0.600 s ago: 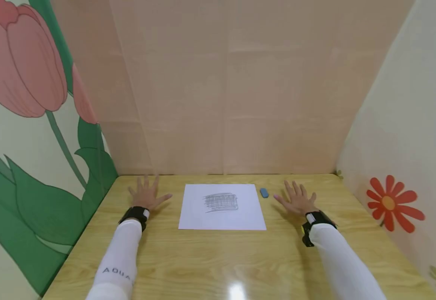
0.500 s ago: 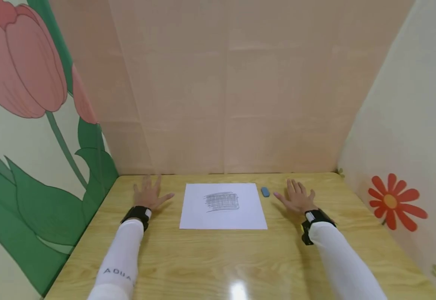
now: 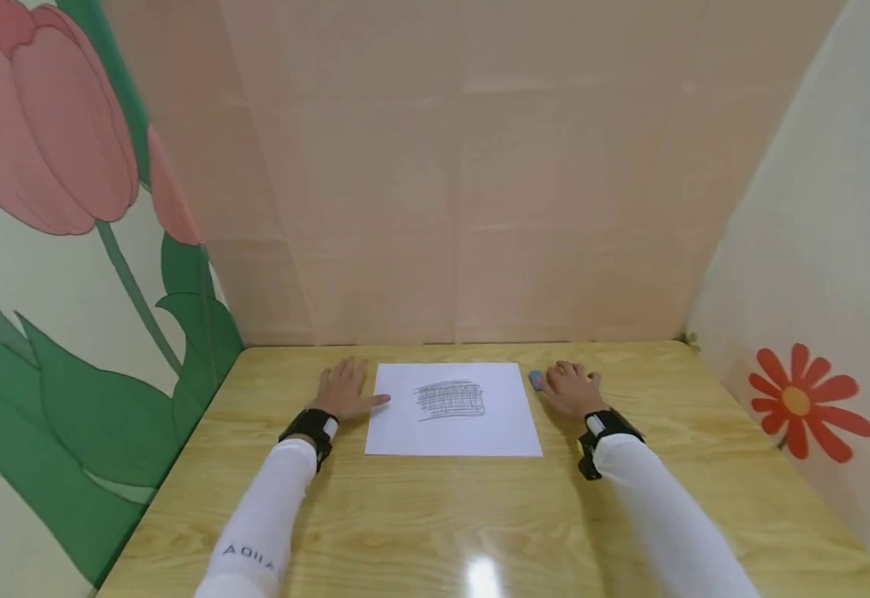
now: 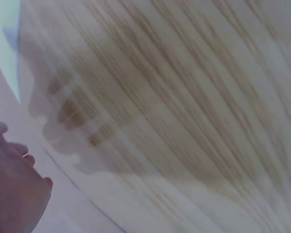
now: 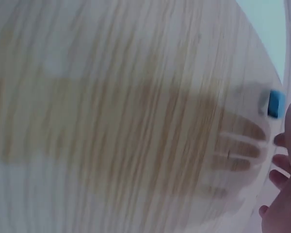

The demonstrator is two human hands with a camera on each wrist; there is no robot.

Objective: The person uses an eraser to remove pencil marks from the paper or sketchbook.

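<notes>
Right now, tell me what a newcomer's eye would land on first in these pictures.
First, the white sheet of paper with a dark pencil scribble, lying mid-table on the wooden table. Next, the two hands beside it: the left hand at the paper's left edge, thumb touching the sheet, and the right hand at its right, fingers by a small blue eraser. Around them, a big pink tulip mural at left and a red flower at right.

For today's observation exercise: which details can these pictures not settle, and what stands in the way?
- Head view: whether the right hand touches the blue eraser; too small.
- Head view: what the pencil scribble on the paper shows; too small.
- Left wrist view: the left hand; cut off by the edge, blurred.
</notes>
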